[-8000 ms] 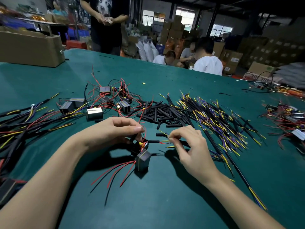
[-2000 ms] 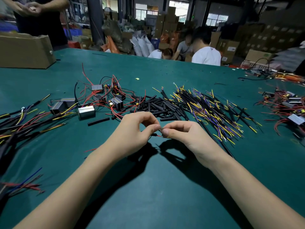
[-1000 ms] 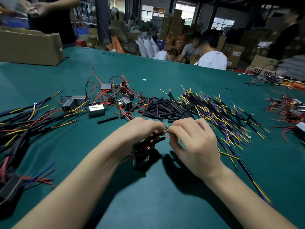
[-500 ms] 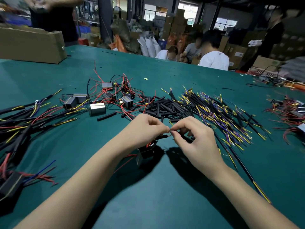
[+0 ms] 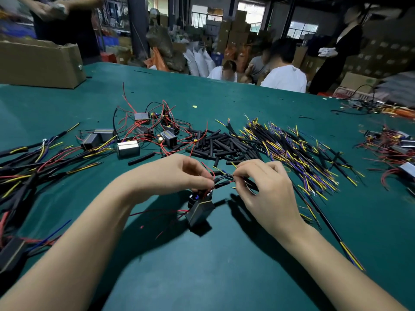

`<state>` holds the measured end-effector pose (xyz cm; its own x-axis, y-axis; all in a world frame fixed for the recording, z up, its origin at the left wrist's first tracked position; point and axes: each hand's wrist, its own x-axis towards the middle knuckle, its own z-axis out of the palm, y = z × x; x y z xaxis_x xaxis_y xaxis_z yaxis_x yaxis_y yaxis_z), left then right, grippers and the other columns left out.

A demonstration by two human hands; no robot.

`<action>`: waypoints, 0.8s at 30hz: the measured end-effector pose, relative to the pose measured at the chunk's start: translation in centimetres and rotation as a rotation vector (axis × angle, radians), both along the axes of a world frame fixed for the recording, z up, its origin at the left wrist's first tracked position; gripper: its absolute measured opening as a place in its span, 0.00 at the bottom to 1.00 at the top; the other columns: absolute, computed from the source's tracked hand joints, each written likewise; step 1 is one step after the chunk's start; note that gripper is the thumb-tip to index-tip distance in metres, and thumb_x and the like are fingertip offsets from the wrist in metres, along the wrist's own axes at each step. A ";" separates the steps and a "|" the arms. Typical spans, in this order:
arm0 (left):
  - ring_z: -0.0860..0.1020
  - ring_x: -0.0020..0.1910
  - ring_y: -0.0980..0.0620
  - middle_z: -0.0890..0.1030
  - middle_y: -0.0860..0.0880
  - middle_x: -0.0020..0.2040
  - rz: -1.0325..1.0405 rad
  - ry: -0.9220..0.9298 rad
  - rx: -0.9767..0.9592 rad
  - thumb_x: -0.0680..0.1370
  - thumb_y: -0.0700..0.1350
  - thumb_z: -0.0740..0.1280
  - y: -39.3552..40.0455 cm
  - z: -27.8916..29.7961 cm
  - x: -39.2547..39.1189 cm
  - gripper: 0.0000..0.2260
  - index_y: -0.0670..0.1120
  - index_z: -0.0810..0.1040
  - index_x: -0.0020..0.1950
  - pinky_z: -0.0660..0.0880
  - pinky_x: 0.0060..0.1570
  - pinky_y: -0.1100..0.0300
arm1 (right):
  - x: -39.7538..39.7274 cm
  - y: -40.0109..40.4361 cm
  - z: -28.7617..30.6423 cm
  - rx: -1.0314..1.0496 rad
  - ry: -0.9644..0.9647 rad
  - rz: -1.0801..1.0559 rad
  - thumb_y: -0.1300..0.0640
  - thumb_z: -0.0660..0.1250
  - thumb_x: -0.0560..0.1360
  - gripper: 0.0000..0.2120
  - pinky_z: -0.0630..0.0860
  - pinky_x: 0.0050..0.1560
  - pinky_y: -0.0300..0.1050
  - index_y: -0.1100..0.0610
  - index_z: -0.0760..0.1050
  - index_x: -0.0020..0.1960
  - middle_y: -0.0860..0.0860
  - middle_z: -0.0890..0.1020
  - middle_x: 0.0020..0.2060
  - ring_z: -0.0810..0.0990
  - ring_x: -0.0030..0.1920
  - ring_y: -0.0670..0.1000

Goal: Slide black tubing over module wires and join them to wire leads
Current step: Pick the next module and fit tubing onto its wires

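Above the green table (image 5: 224, 277), the left hand (image 5: 177, 173) pinches the module wires (image 5: 210, 176) sleeved in black tubing (image 5: 221, 184), the right hand (image 5: 265, 189) pinching the wire leads (image 5: 249, 184), module (image 5: 199, 209) dangling beneath.

Light was decent on the table (image 5: 224, 254), coming from overhead, so both hands (image 5: 177, 173) threw dark soft shadows toward the near edge. Back of the hall was dim, with windows (image 5: 247, 7) blown out white. Wide-angle lens bent the table's far edge and stretched the forearms at the bottom corners. Slight motion blur on the fingers and the background people; far stuff was soft.
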<state>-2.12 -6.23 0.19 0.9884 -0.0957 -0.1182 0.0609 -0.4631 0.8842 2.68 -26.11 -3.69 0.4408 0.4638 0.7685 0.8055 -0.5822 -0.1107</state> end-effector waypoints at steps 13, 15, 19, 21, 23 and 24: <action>0.79 0.35 0.57 0.85 0.49 0.39 0.036 -0.212 0.078 0.74 0.44 0.72 -1.0 -0.6 0.4 0.01 0.49 0.83 0.43 0.75 0.40 0.65 | 0.2 -0.2 0.1 -0.061 -0.086 0.018 0.61 0.69 0.74 0.03 0.68 0.44 0.47 0.57 0.80 0.42 0.48 0.82 0.39 0.79 0.39 0.51; 0.79 0.35 0.57 0.85 0.48 0.39 0.047 -0.221 0.085 0.74 0.44 0.71 -1.0 -0.8 0.5 0.01 0.49 0.83 0.42 0.75 0.40 0.65 | 0.3 -0.2 0.1 -0.076 -0.108 0.024 0.62 0.70 0.74 0.03 0.69 0.44 0.48 0.57 0.80 0.42 0.48 0.82 0.39 0.80 0.39 0.51; 0.77 0.33 0.57 0.84 0.49 0.36 0.047 -0.240 0.064 0.74 0.41 0.71 -1.2 -0.8 0.5 0.04 0.49 0.83 0.40 0.74 0.39 0.65 | 0.3 -0.2 0.1 -0.084 -0.129 0.036 0.63 0.70 0.74 0.03 0.71 0.43 0.50 0.57 0.81 0.42 0.48 0.82 0.39 0.81 0.39 0.52; 0.75 0.31 0.59 0.82 0.53 0.32 0.058 -0.264 0.064 0.74 0.42 0.71 -1.3 -0.8 0.5 0.04 0.50 0.83 0.40 0.72 0.37 0.67 | 0.3 -0.2 0.2 -0.084 -0.129 0.039 0.63 0.70 0.73 0.03 0.71 0.43 0.50 0.57 0.81 0.42 0.49 0.82 0.39 0.81 0.39 0.52; 0.72 0.29 0.59 0.80 0.56 0.28 0.067 -0.288 0.070 0.74 0.43 0.71 -1.5 -0.9 0.5 0.04 0.50 0.83 0.40 0.70 0.34 0.67 | 0.2 -0.2 0.3 -0.087 -0.131 0.043 0.63 0.70 0.74 0.03 0.71 0.42 0.50 0.58 0.81 0.42 0.49 0.82 0.39 0.81 0.39 0.52; 0.72 0.28 0.59 0.79 0.57 0.27 0.071 -0.301 0.072 0.74 0.43 0.72 -1.6 -0.9 0.5 0.04 0.50 0.83 0.40 0.69 0.33 0.67 | 0.2 -0.2 0.3 -0.091 -0.129 0.044 0.63 0.70 0.74 0.03 0.71 0.42 0.51 0.58 0.81 0.42 0.49 0.82 0.39 0.81 0.39 0.53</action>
